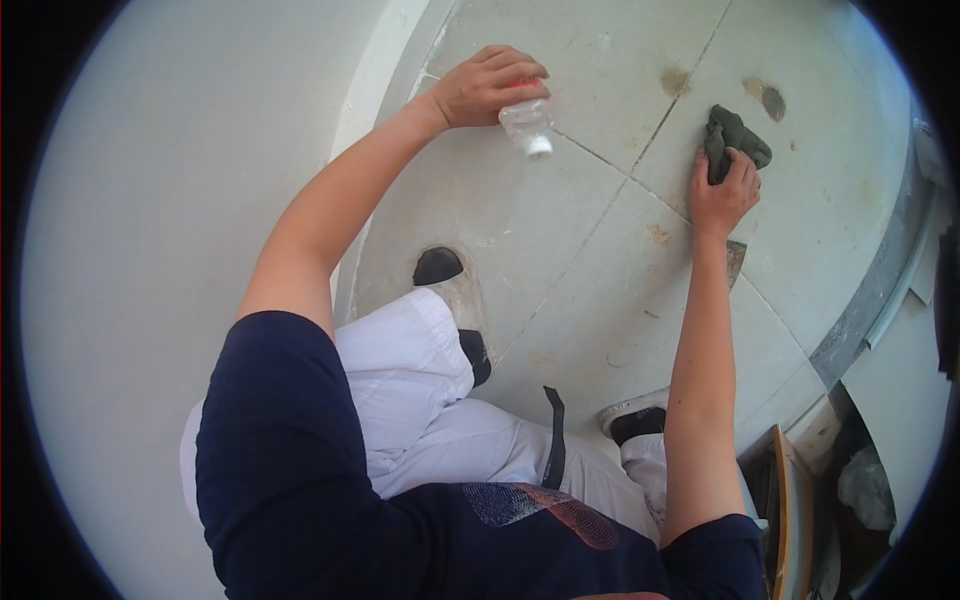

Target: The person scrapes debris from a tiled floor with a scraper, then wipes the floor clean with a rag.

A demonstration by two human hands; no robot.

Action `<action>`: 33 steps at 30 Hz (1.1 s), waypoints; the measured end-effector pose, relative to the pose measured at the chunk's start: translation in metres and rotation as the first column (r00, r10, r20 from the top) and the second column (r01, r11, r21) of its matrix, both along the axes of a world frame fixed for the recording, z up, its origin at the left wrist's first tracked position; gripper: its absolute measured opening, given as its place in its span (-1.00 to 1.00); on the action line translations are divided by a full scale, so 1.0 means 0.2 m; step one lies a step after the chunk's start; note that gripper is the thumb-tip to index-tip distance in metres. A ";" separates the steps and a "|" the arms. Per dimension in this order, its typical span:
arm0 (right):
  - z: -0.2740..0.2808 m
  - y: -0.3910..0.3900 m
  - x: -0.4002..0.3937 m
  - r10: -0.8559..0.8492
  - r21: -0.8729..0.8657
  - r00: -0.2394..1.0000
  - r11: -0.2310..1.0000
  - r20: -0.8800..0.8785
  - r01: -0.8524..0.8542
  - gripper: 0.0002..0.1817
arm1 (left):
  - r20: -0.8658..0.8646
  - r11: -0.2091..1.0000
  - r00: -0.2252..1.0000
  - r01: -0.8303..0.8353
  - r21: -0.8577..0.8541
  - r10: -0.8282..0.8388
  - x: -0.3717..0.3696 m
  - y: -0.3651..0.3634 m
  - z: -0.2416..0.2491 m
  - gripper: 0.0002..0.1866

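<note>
I am crouched over a pale tiled floor (560, 200). My left hand (488, 85) grips a small clear plastic bottle (527, 124) with a white cap, tipped so the cap points down toward the floor. My right hand (722, 190) presses a dark green cloth (732, 138) onto a tile further right. Brown stains (768, 98) mark the floor just beyond the cloth.
A white wall (180, 200) runs along the left. My shoes (455, 290) stand on the tiles below my hands. A grey strip (870, 290) borders the floor at right, with a wooden frame (790, 500) and a plastic bag (865, 485) at the lower right.
</note>
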State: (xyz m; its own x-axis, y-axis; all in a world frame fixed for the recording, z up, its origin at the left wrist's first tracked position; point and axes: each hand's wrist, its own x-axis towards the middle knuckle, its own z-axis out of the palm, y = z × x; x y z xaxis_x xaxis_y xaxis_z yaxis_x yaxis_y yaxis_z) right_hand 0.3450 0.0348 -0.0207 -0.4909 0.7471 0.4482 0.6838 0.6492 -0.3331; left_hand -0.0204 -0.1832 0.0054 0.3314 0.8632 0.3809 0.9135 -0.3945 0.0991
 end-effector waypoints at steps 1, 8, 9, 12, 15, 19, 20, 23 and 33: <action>0.00 0.00 0.00 0.003 0.002 1.000 1.000 -0.003 -0.003 -0.58 | 0.065 0.999 0.997 -0.050 0.004 0.049 0.01 0.01 0.00 -0.11; 0.00 0.00 0.00 0.008 -0.001 1.000 1.000 0.000 -0.008 -0.58 | 0.464 0.873 0.790 -0.483 0.067 0.402 0.00 0.15 0.04 -0.25; 0.00 0.00 0.00 0.003 -0.004 1.000 1.000 0.000 -0.003 -0.57 | 0.673 0.789 0.562 -0.613 -0.050 0.480 0.01 0.20 0.03 -0.29; -0.01 0.01 0.00 -0.005 -0.040 1.000 0.999 -0.023 0.004 -0.56 | 0.635 0.634 0.376 -0.735 -0.239 0.675 0.01 0.23 0.06 -0.33; -0.02 0.03 0.01 -0.018 -0.164 0.996 0.986 -0.088 0.003 -0.54 | 0.641 0.646 0.292 -0.633 -0.426 0.710 -0.04 0.26 0.06 -0.27; 0.04 0.06 -0.04 -0.115 -0.293 0.984 0.953 -0.135 0.071 -0.55 | 0.703 0.650 0.158 -0.558 -0.516 0.694 -0.07 0.23 0.00 -0.18; 0.08 0.05 -0.08 -0.150 -0.306 0.979 0.947 -0.138 0.102 -0.56 | 0.742 0.676 0.103 -0.508 -0.533 0.662 -0.10 0.21 -0.11 -0.17; 0.28 -0.02 -0.28 -0.143 0.295 0.989 0.944 -0.035 0.147 -0.61 | 0.606 0.563 0.165 -0.612 -0.556 0.778 -0.05 0.18 -0.05 -0.15; 0.33 -0.15 -0.54 0.703 -0.504 0.609 0.400 -0.368 -0.765 -0.89 | 0.645 0.533 0.350 -0.839 -0.106 0.679 0.25 -0.08 -0.20 -0.47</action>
